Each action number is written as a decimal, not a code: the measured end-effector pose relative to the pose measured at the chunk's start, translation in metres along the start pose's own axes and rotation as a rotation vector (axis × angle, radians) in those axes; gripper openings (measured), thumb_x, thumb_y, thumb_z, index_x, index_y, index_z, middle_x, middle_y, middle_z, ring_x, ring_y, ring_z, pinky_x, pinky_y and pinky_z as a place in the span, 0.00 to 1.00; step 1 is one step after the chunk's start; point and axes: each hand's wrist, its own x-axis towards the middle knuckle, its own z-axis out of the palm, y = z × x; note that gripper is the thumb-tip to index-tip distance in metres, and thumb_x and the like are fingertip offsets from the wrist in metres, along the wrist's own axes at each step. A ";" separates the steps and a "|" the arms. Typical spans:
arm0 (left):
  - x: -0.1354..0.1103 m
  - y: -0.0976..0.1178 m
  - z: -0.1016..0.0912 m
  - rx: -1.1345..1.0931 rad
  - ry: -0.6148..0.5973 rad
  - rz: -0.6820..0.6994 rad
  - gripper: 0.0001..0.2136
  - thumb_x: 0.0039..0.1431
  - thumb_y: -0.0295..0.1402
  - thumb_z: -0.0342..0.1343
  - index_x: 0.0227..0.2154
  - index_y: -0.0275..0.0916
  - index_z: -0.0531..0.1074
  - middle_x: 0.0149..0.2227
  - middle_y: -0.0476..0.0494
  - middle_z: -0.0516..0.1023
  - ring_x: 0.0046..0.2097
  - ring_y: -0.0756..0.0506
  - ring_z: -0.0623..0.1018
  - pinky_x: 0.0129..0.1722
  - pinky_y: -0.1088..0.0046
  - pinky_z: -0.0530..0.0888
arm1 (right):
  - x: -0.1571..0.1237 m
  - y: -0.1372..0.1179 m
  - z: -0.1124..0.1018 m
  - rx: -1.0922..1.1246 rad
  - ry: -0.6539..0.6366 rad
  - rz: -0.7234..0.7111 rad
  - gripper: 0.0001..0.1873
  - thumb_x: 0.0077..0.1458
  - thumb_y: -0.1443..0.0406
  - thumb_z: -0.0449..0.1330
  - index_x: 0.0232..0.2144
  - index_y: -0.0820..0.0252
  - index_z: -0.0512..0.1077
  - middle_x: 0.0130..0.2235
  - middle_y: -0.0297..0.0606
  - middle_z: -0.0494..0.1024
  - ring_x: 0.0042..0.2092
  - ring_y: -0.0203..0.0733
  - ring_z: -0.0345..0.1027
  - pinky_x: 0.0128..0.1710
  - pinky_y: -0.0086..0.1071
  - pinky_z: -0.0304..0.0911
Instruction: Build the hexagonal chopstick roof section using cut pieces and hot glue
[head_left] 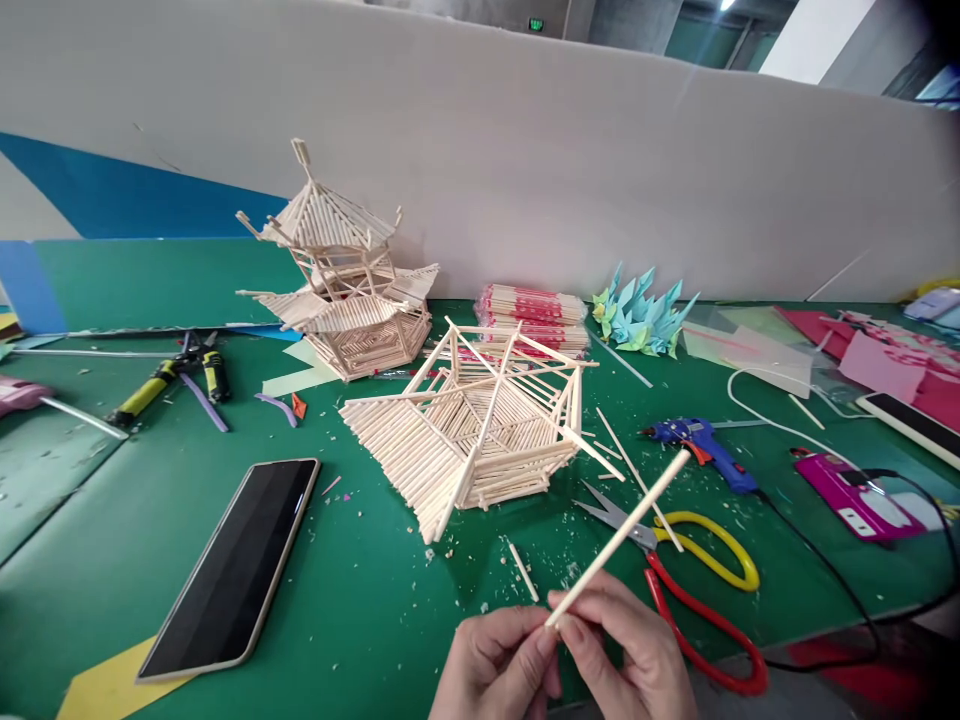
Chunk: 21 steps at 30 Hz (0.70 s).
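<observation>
Both hands meet at the front edge of the table, pinching the lower end of one wooden stick that slants up to the right. My left hand is closed at its tip from the left; my right hand grips it from the right. Beyond them sits a half-built stick pavilion, with one slatted roof panel on its left side and bare frame bars elsewhere. Scissors with yellow and red handles lie to the right, blades toward the pavilion. A short stick piece rests just left of the held stick.
A finished stick pagoda stands at the back, near bundled sticks and folded blue paper. At right are a blue glue gun with its cord and a pink power strip. Pliers and a phone lie left.
</observation>
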 end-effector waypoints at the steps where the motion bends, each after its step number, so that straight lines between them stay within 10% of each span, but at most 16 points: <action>1: 0.000 -0.001 0.000 -0.018 0.023 -0.002 0.19 0.46 0.47 0.60 0.24 0.32 0.76 0.16 0.51 0.66 0.17 0.57 0.62 0.18 0.80 0.55 | 0.001 0.004 -0.011 -0.072 -0.032 -0.014 0.07 0.53 0.67 0.57 0.34 0.53 0.74 0.28 0.35 0.75 0.31 0.40 0.72 0.28 0.27 0.67; 6: 0.003 0.002 0.004 -0.156 0.046 -0.082 0.13 0.47 0.40 0.62 0.24 0.32 0.76 0.17 0.50 0.70 0.17 0.57 0.62 0.18 0.81 0.54 | 0.000 0.043 -0.085 -0.629 0.140 0.063 0.09 0.55 0.62 0.54 0.39 0.56 0.68 0.38 0.43 0.75 0.36 0.46 0.71 0.33 0.35 0.67; 9: 0.002 0.007 0.007 -0.211 0.021 -0.138 0.12 0.48 0.38 0.62 0.24 0.32 0.76 0.17 0.50 0.70 0.17 0.58 0.61 0.19 0.81 0.53 | -0.001 0.067 -0.117 -0.861 0.011 0.154 0.15 0.54 0.61 0.51 0.43 0.59 0.67 0.43 0.47 0.72 0.42 0.52 0.69 0.30 0.37 0.67; 21: -0.007 -0.004 -0.003 -0.143 0.056 -0.033 0.12 0.48 0.40 0.62 0.26 0.34 0.77 0.17 0.50 0.71 0.18 0.57 0.62 0.19 0.80 0.55 | 0.026 0.078 -0.142 -0.788 -0.377 0.281 0.09 0.55 0.61 0.48 0.35 0.56 0.67 0.38 0.40 0.74 0.35 0.47 0.70 0.32 0.36 0.62</action>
